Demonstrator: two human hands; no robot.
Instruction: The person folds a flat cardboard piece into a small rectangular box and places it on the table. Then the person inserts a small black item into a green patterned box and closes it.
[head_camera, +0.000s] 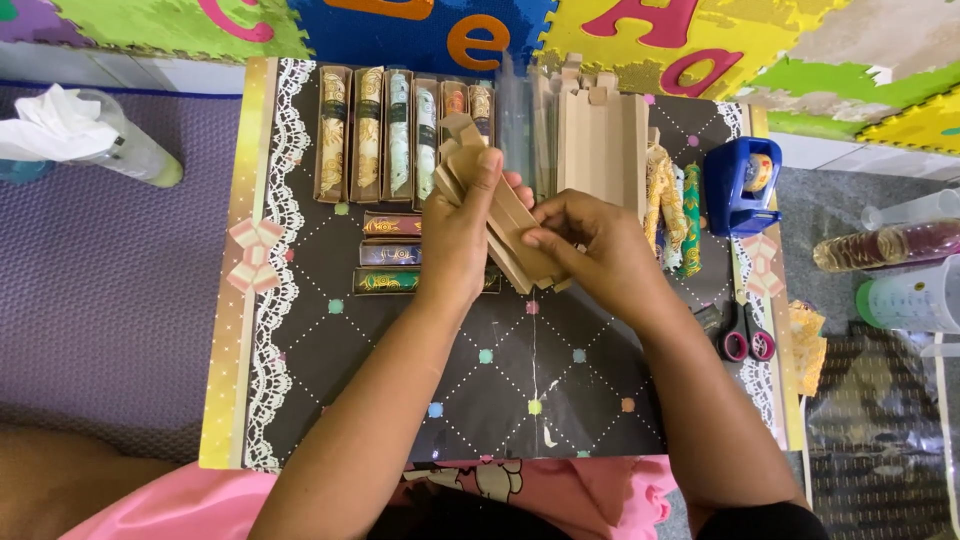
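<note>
tan cartons (flat), boxed rolls behind

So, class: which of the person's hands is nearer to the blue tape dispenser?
Right. The right hand sits just left of the blue tape dispenser, gripping the folded brown boxes. The left hand holds them from farther left.

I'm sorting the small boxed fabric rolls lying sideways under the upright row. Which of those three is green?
The bottom one, the green patterned boxed roll, nearest the person. The two above it look reddish-brown and blue-purple.
</note>
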